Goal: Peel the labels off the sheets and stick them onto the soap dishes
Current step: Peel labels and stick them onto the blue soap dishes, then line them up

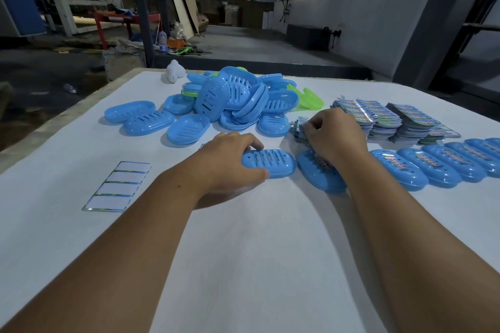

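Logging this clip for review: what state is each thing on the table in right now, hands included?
Left hand: gripping the bare dish.
Bare dish: unlabelled, slots up, flat on the table.
Right hand: fingers curled at the loose sheets; the pinch is hidden.
Dish under the right wrist: labelled.
Row of dishes: labelled, lined up.
Dish pile: unlabelled, jumbled.
Label stacks: labels on.
Spent sheet: peeled bare.

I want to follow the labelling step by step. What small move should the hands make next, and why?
Probably the right hand, whose fingers are curled at the near label sheets, should peel off one label and bring it to the bare soap dish that the left hand holds. That dish shows no label, while the dishes in the row on the right already have one.
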Available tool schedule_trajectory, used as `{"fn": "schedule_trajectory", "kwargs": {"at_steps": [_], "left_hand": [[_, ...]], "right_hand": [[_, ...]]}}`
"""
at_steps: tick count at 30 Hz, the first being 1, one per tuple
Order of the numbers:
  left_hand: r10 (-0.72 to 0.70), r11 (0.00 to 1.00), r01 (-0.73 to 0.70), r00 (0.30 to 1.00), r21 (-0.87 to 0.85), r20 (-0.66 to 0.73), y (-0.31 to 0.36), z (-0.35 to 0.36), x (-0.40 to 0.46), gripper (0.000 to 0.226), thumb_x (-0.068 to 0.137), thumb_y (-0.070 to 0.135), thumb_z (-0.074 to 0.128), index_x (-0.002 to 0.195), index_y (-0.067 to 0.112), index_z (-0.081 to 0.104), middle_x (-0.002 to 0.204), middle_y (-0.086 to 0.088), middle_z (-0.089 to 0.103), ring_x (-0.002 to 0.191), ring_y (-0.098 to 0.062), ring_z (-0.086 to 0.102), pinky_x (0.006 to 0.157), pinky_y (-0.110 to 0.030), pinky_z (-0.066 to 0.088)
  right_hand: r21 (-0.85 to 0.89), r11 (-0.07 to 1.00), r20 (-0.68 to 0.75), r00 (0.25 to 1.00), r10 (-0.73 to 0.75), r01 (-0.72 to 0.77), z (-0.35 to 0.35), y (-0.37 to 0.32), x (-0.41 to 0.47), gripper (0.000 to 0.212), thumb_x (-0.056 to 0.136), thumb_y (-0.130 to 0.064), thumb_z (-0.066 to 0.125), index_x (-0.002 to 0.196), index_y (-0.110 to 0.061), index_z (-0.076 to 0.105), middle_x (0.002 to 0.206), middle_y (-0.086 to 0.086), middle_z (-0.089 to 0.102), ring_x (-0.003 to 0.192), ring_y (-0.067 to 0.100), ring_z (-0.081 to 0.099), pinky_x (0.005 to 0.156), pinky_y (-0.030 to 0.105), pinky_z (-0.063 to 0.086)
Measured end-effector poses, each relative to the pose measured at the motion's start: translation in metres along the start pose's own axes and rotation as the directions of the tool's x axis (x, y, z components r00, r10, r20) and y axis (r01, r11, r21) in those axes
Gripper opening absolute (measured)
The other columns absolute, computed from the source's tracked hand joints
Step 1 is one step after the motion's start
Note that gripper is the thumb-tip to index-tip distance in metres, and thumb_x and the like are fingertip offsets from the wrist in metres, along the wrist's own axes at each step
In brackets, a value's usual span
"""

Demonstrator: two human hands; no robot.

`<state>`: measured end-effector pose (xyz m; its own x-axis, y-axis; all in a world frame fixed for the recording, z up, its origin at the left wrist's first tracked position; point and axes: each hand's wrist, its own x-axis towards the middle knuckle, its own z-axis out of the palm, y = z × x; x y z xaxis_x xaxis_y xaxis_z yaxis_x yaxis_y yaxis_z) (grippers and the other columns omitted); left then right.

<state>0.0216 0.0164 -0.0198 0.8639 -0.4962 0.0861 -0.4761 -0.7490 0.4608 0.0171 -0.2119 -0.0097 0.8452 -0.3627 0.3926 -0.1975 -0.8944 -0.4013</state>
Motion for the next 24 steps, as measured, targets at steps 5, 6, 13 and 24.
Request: {"fn": "schedule_trajectory", "kwargs": {"at_steps": [5, 6, 13, 24], "left_hand": [[0.003, 1.000, -0.003, 1.000, 0.001, -0.002, 0.0005, 0.0000, -0.0004, 0.060, 0.075, 0.059, 0.070, 0.129, 0.040, 0.052, 0.119, 0.011, 0.055, 0.106, -0.010, 0.054, 0.097, -0.041, 0.051], [0.006, 1.000, -0.006, 1.000, 0.001, -0.004, 0.0005, 0.0000, -0.0006, 0.060, 0.075, 0.059, 0.070, 0.128, 0.040, 0.052, 0.119, 0.011, 0.055, 0.107, -0.010, 0.054, 0.097, -0.042, 0.051], [0.030, 0.999, -0.030, 0.999, 0.017, -0.023, 0.0018, 0.0025, -0.0012, 0.058, 0.078, 0.061, 0.069, 0.130, 0.042, 0.051, 0.129, 0.010, 0.049, 0.122, -0.013, 0.043, 0.105, -0.043, 0.042], [0.065, 0.998, -0.067, 0.984, -0.005, -0.166, 0.0063, 0.0089, 0.0008, 0.050, 0.087, 0.066, 0.055, 0.126, 0.034, 0.057, 0.132, 0.008, 0.052, 0.128, -0.013, 0.042, 0.107, -0.042, 0.039]], "right_hand": [[0.031, 0.999, 0.015, 0.999, -0.039, 0.038, 0.0029, -0.0008, -0.0017, 0.021, 0.095, -0.034, 0.061, 0.094, -0.020, 0.076, 0.099, 0.005, 0.074, 0.095, 0.031, 0.063, 0.077, 0.038, 0.053], [0.019, 0.999, 0.015, 0.999, -0.042, 0.042, 0.0035, -0.0005, -0.0010, 0.022, 0.096, -0.034, 0.060, 0.094, -0.018, 0.075, 0.099, 0.007, 0.073, 0.095, 0.032, 0.063, 0.077, 0.038, 0.053], [-0.079, 0.994, 0.108, 0.992, -0.071, 0.079, 0.0042, 0.0025, 0.0001, 0.024, 0.094, -0.021, 0.059, 0.071, -0.013, 0.057, 0.081, 0.014, 0.063, 0.084, 0.038, 0.056, 0.065, 0.034, 0.042], [-0.050, 0.998, -0.014, 0.999, -0.043, 0.042, 0.0047, 0.0029, -0.0006, 0.026, 0.100, -0.028, 0.050, 0.108, -0.013, 0.070, 0.105, 0.016, 0.069, 0.099, 0.039, 0.061, 0.072, 0.036, 0.044]]}}
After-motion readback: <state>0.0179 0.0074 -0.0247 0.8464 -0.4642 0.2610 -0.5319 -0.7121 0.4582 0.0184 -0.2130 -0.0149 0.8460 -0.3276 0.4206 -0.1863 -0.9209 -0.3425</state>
